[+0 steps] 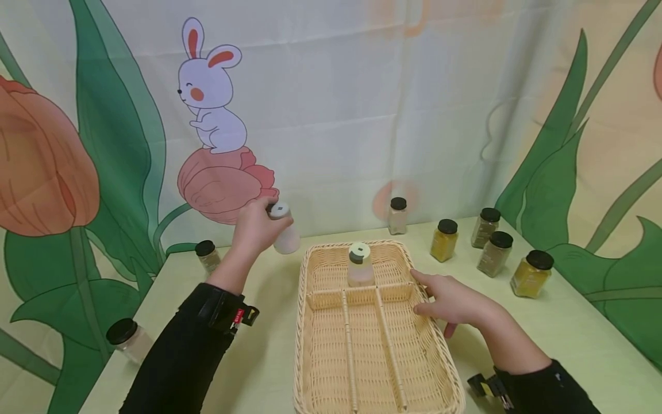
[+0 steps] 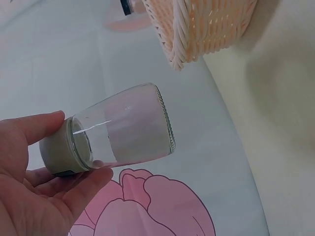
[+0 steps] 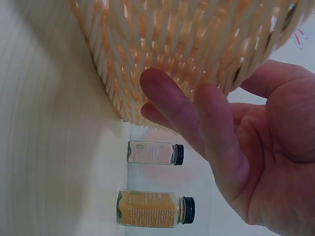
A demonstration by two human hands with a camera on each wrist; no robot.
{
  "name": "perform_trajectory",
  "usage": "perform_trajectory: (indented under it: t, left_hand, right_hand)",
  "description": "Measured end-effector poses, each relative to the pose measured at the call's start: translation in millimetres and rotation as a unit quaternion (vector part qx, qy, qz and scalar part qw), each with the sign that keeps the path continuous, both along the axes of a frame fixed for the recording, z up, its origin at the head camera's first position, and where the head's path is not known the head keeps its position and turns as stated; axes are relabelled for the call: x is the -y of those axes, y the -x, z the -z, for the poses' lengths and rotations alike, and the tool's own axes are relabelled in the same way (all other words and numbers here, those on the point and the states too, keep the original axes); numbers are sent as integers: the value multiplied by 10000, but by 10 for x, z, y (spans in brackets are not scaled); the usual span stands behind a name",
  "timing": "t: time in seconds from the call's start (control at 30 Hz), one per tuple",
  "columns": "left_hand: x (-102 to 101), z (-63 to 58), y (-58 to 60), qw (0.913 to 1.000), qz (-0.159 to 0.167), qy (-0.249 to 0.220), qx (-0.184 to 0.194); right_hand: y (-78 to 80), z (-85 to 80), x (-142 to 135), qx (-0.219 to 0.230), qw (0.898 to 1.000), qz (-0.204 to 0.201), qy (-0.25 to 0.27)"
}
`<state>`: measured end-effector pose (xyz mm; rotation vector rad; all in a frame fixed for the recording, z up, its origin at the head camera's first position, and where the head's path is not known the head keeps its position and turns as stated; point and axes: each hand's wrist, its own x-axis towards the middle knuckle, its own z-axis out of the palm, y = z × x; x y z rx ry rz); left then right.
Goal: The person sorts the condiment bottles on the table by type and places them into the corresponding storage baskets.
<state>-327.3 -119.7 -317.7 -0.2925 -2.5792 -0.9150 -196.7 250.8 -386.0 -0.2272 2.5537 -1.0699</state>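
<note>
A clear glass seasoning jar [image 2: 133,125] with a pale grey lid is pinched by its lid between the thumb and fingers of my left hand [image 1: 258,227]. In the head view it hangs upright, left of the basket's far corner. A similar light-lidded jar [image 1: 360,270] stands in the far compartment of the wicker basket [image 1: 302,322]. My right hand [image 1: 452,299] holds the basket's right rim, thumb over the edge. From the right wrist view, its fingers [image 3: 172,103] lie along the outer wall.
Black-lidded spice jars stand at the right, among them a yellow one [image 1: 443,241] and a greyish one [image 1: 495,253]. A pale jar [image 1: 397,217] is by the back curtain [image 1: 331,115]. Two more, a far jar [image 1: 208,256] and a near jar [image 1: 129,340], are at the left.
</note>
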Motion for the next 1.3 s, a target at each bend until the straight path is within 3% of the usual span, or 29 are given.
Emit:
perform_trajectory:
  t: [0.4,1.03,1.3]
  left_hand:
    - [-110,-89,-88,9997,153,109,169]
    - [-254,-138,-216,9988,446,206,-9]
    - [-353,-183,-281,9983,520,239,112]
  right_hand:
    - [-17,23,-42,-72,9999,-79,71]
    - [-4,-2,-6,-4,10000,-56,36]
    - [-2,6,-3,45,9999,-8,125]
